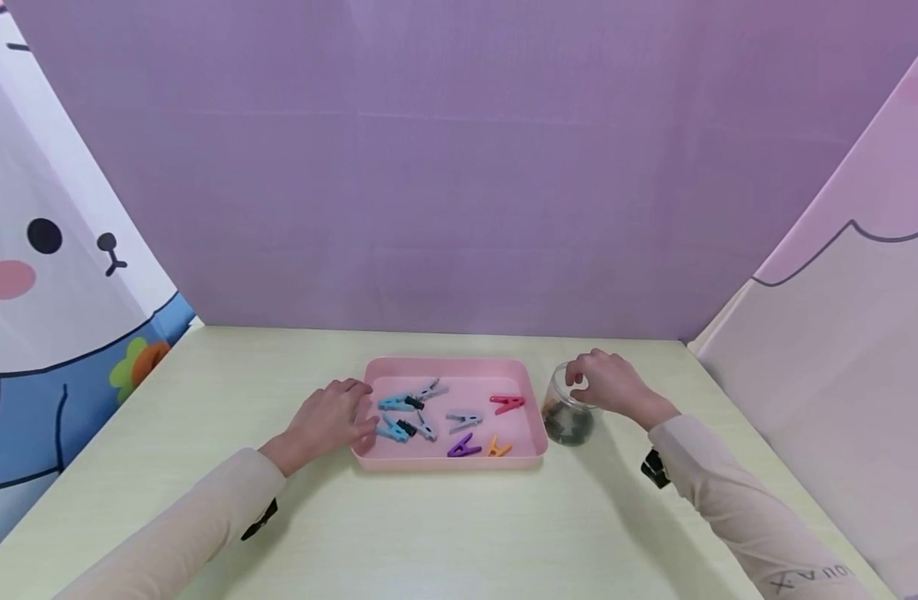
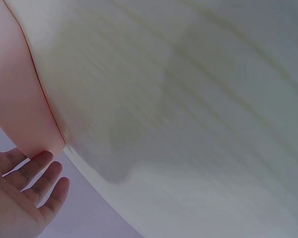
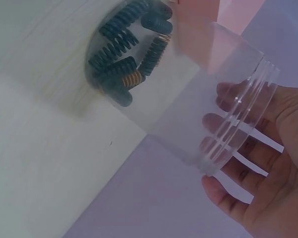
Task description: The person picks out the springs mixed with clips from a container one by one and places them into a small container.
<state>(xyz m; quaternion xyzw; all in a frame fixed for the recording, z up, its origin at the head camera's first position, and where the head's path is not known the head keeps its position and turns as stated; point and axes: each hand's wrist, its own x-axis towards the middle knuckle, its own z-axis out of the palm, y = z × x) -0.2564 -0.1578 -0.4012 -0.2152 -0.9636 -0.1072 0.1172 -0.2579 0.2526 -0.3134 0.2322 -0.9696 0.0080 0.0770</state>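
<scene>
My left hand (image 1: 331, 421) rests at the left wall of a shallow pink tray (image 1: 428, 463), fingers loosely spread and fingertips at the rim. Inside lie several small spring clips: blue ones (image 1: 395, 403) with black parts, grey ones (image 1: 466, 419), a red clip (image 1: 508, 403), a purple clip (image 1: 464, 447) and an orange clip (image 1: 498, 447). To the tray's right stands a clear jar (image 1: 554, 392). My right hand (image 1: 609, 383) dips bent fingers into its mouth, nothing between them. Dark green coil springs (image 3: 124, 20), some with copper-coloured ends, lie on the jar's bottom.
The pale wooden table (image 1: 459, 533) ends at a purple backdrop (image 1: 443, 208). Printed cloth panels flank it, with a cartoon face on the left panel (image 1: 68, 275). Black straps (image 1: 655, 468) show at the sleeves.
</scene>
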